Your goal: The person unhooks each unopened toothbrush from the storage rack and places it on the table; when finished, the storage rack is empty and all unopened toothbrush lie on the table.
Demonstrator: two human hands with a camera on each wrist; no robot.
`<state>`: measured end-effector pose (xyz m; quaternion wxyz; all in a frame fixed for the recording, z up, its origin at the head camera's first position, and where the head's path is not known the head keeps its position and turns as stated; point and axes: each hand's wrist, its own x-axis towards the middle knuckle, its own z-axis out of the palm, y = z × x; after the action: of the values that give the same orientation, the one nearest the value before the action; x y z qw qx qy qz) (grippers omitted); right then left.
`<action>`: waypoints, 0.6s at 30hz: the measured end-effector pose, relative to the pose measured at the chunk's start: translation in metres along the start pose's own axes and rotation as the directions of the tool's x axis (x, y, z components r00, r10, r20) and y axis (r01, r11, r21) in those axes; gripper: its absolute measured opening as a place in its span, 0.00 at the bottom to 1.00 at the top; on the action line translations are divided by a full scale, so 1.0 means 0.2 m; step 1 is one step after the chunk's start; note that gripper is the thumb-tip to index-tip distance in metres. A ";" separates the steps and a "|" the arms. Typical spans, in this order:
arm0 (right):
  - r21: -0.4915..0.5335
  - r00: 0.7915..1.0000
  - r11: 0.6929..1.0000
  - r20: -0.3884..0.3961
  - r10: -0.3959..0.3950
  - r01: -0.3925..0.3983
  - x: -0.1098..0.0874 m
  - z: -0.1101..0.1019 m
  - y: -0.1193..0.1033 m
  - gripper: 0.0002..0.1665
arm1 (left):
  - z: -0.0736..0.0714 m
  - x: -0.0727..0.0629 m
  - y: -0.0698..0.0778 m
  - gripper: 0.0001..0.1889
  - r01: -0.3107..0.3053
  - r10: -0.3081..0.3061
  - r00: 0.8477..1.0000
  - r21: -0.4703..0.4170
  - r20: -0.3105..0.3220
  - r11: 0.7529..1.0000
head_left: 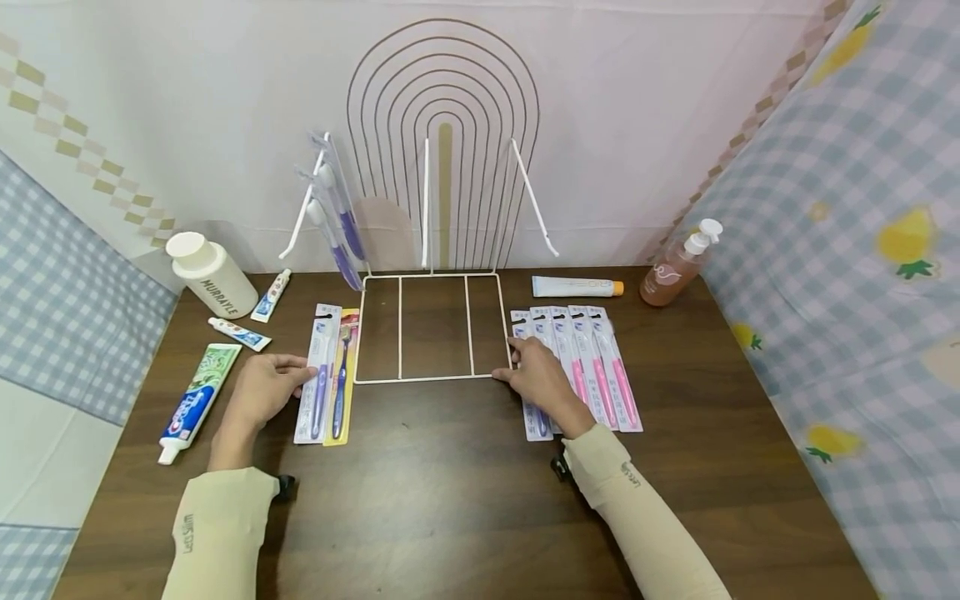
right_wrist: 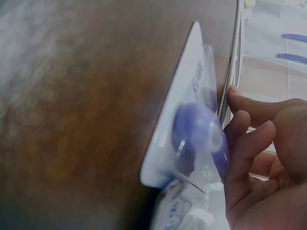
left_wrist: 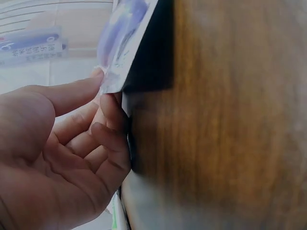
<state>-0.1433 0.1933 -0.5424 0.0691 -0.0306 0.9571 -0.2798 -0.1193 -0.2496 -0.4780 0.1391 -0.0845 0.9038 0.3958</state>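
Brown wood desk [head_left: 427,500] carries the white wire rack [head_left: 420,380]; the right hand [head_left: 545,382] has its fingers at the near right corner, whether clamped I cannot tell. Left of the rack, the left hand [head_left: 264,389] pinches a purple toothbrush pack [head_left: 318,387]: likely picking-up, next calling for a lift clear of the yellow pack [head_left: 341,387].

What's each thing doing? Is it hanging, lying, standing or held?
Left hand: pinching purple pack
Right hand: on rack's near right corner
Rack: standing, two hooks bare
Two packs: hanging on left hook
Yellow pack: lying flat
Five packs: lying side by side
Four tubes: lying, capped
White bottle: standing, capped
Pump bottle: standing
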 end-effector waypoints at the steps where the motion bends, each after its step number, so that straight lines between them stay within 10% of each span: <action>1: -0.002 1.000 1.000 0.001 0.001 -0.001 0.00 0.00 0.00 0.50 | 0.00 0.00 0.00 0.22 -0.006 0.007 1.000 0.011 -0.003 1.000; 18: -0.009 1.000 1.000 0.012 0.017 -0.017 -0.01 -0.01 -0.02 0.50 | 0.00 -0.04 0.01 0.19 -0.015 0.015 1.000 0.043 0.012 0.999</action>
<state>-0.1415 0.1920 -0.5381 0.0769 -0.0245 0.9581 -0.2749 -0.1118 -0.2477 -0.4746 0.1434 -0.0723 0.9118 0.3779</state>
